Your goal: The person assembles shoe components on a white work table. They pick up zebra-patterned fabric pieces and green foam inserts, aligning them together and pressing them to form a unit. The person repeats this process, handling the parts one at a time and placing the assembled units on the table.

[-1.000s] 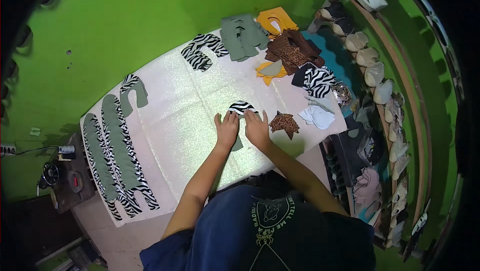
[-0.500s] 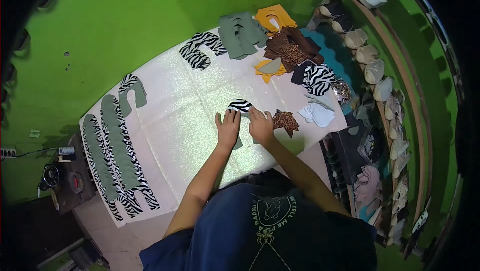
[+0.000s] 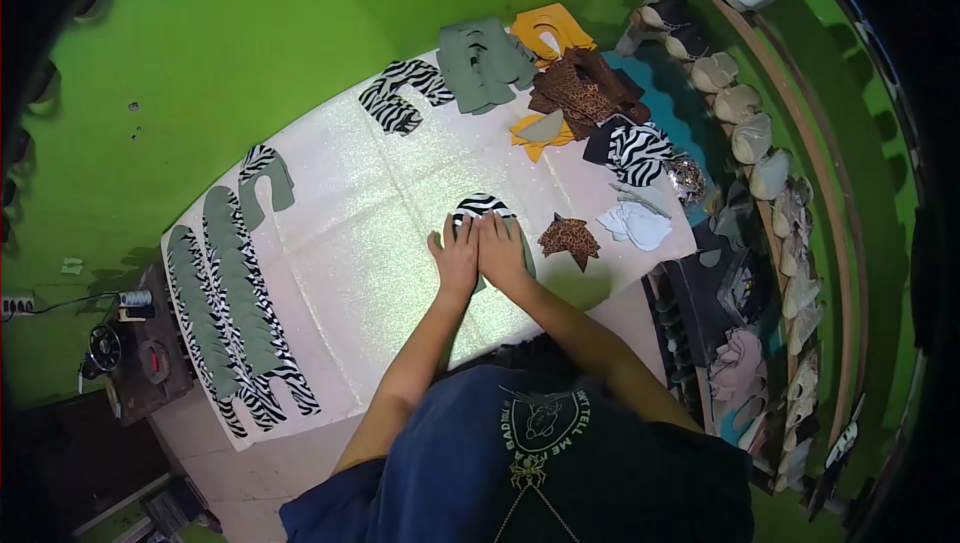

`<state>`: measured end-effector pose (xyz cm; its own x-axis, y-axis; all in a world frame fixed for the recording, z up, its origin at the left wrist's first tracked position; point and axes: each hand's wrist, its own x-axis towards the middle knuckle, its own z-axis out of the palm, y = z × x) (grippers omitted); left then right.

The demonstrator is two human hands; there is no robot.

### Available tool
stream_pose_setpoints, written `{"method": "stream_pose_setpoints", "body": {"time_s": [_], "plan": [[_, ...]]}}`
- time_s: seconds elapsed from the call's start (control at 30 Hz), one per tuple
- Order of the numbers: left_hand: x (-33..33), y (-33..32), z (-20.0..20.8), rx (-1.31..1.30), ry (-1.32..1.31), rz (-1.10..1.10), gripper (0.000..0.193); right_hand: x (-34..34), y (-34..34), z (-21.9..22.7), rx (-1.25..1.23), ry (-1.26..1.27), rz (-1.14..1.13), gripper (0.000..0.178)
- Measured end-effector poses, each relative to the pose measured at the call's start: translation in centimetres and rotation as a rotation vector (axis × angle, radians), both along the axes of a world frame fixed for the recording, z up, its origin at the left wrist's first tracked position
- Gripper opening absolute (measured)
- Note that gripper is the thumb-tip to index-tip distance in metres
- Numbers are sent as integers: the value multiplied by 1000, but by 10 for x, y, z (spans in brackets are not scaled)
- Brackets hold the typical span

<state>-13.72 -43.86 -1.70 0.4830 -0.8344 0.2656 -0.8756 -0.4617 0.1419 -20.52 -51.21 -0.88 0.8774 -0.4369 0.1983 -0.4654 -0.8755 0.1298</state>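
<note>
My left hand and my right hand lie side by side on a U-shaped cut piece near the table's front edge. Its curved top is zebra-striped material; sage-green material shows past my right fingers. Both hands press down with fingers laid out, and neither grips anything visible. The middle of the piece is hidden under them. Just right of my right hand lies a small stack of leopard-print pieces with pointed corners.
Overlapping rows of green and zebra pieces cover the left end of the pale sheeted table. Zebra cut-outs, a green stack, brown pieces and white pieces lie farther off. Shoe forms line a rack at right.
My right hand has moved left, away from the leopard-print stack, and now rests against my left hand. More of the green right leg shows beside it.
</note>
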Motion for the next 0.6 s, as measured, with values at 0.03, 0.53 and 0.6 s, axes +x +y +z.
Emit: {"method": "stream_pose_setpoints", "body": {"time_s": [0.03, 0.53, 0.6], "plan": [[0, 1, -2, 7, 6, 0, 41, 0, 1, 1, 7, 33, 2, 40], [-8, -4, 10, 17, 5, 17, 42, -21, -15, 18, 320, -36, -93, 50], [-12, -4, 13, 15, 32, 20, 44, -29, -19, 18, 329, -62, -99, 49]]}}
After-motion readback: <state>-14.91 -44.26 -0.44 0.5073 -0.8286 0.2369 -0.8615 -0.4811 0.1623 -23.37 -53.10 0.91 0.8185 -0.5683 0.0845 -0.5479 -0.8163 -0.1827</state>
